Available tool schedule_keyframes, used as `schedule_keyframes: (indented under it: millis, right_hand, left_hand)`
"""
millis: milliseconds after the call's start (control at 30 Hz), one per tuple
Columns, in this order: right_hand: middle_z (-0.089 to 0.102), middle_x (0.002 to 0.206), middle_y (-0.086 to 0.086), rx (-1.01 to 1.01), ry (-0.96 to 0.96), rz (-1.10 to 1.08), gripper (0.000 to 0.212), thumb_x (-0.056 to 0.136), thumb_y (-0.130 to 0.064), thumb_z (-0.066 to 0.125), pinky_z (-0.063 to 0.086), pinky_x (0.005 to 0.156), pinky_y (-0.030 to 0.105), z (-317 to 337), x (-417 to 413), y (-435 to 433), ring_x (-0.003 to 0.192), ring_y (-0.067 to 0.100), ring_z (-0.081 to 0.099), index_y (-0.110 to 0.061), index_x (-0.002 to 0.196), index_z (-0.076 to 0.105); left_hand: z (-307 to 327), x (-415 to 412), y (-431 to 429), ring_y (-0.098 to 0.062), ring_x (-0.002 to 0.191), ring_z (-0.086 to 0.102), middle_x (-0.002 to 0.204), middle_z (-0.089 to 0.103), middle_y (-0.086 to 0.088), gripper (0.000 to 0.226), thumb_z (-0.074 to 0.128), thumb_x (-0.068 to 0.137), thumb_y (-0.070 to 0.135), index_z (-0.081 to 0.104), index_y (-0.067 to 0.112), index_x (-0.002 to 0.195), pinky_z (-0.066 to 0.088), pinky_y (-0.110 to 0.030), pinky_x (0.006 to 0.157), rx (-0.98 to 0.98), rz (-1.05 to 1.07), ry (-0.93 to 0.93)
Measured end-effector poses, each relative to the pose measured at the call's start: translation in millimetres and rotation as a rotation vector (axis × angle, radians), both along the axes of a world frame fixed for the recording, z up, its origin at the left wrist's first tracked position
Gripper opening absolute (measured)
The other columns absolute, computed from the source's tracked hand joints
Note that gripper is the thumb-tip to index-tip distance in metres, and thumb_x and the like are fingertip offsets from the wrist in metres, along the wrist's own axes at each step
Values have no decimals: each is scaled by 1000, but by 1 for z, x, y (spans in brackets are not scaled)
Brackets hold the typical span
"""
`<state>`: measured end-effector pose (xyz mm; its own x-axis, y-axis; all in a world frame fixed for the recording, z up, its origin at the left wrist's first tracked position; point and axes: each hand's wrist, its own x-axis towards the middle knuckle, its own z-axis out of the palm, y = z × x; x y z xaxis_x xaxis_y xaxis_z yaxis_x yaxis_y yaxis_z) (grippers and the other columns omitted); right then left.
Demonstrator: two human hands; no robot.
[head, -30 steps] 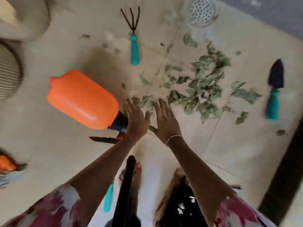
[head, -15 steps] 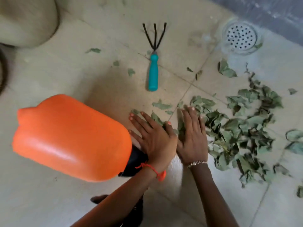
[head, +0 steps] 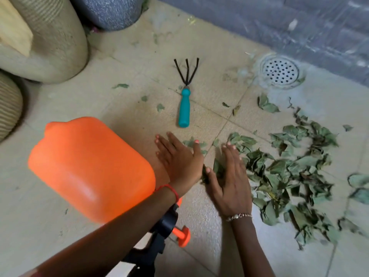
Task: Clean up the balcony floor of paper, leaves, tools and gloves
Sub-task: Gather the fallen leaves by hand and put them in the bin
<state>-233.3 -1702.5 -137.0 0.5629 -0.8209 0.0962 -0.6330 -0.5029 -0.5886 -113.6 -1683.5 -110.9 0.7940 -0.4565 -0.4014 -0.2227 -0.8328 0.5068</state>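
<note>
Nearest, an orange pressure sprayer sits beneath the left forearm; its support cannot be determined. Left hand: palm down on the tiled floor, fingers straight and spread, gripping nothing. Right hand: just beside it, fingers straight and close together, a few leaves between the two hands. Dry leaves lie scattered on the floor to the right. Beyond, a teal-handled hand cultivator lies flat, untouched. Farther right, a round drain cover. Far left, a ribbed beige planter and a grey speckled pot.
</note>
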Motion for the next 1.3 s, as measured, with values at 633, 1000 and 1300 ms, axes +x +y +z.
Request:
schedule_keyframes:
  millis: [633,1000,1300]
  right_hand:
    - [16,150,-11,86,-12,-13,66,86,-54,32,34,108,49,8,1,3,139,12,20,-26,144,19]
    - [31,149,4,13,130,-14,67,85,-54,34,28,108,49,2,5,1,138,14,22,-13,138,34]
    - [32,148,5,-16,151,-12,64,86,-48,37,7,115,26,3,4,1,139,12,19,-8,136,41]
  left_hand:
    - [37,170,-82,-27,145,-16,157,-13,-13,70,33,98,40,-1,5,149,-9,-39,116,-33,243,-119]
    - [-19,200,-41,-24,146,-4,159,-2,-12,63,30,99,40,9,7,150,-3,-41,117,46,-79,-358]
    - [-28,114,-26,-24,146,-7,159,-7,-5,52,24,102,28,6,25,151,-3,-42,117,34,-410,-424]
